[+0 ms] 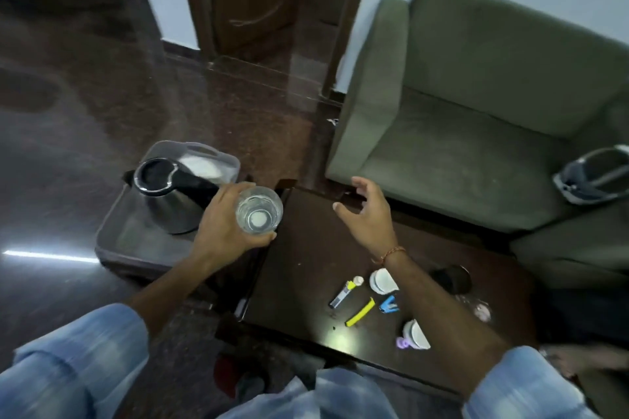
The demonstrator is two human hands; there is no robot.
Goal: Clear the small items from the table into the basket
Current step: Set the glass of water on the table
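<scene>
My left hand grips a clear drinking glass above the left edge of the dark wooden table. My right hand hovers over the table's far end, fingers spread, holding nothing. Small items lie on the table near my right forearm: a grey-blue lighter, a yellow clip, a blue stapler, a small white cap, two white cups and a purple piece. A clear plastic basket stands behind a steel kettle to the left.
The kettle and basket rest on a grey tray table left of the wooden table. A dark cup stands at the table's right. A green sofa holds a headset. The floor is dark and glossy.
</scene>
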